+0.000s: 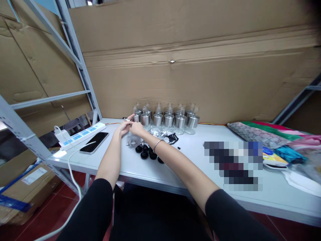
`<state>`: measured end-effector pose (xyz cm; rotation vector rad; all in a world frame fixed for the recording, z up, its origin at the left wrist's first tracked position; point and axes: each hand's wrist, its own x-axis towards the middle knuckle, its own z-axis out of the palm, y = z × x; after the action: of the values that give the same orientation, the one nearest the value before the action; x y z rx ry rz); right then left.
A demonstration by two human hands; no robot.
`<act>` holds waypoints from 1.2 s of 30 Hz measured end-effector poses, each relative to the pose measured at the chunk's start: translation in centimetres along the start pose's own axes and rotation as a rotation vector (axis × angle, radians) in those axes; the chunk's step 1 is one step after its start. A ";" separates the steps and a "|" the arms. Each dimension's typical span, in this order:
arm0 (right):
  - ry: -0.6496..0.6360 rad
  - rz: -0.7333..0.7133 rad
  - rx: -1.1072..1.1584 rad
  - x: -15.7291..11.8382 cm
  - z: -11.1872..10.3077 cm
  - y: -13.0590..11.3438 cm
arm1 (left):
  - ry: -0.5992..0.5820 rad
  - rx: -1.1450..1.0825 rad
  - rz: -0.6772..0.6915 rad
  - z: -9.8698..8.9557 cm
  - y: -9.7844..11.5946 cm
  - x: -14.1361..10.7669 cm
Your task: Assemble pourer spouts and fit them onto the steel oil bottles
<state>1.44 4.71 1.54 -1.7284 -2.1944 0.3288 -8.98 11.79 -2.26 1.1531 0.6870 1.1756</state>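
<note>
My left hand [123,128] and my right hand [136,128] meet at the left end of a group of bottles. A small shiny piece [127,119] shows at the fingers of my left hand, too small to name. My right hand is closed against the left, and whatever its fingers grip is hidden. Beside them stand several clear glass bottles with silver metal sleeves [157,119], upright in rows. Black round stoppers [144,154] lie in front, near clear and silvery small parts [131,143]. To their right is a pile of thin black pieces [173,138].
On the left of the white table [190,167] lie a power strip [84,135] with a white cable and a phone [94,143]. Colourful cloth and packets [276,137] crowd the right end, beyond a blurred-out patch. Cardboard [200,77] walls off the back; a metal frame [80,63] rises at left.
</note>
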 end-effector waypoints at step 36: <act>-0.303 0.000 -0.311 -5.7 -9.3 12.3 | -0.177 0.643 -0.111 -1.4 4.2 -9.0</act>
<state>17.34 1.97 4.86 -1.9467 -2.5759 0.2763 -14.35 3.64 -0.05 1.7039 1.0152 0.7574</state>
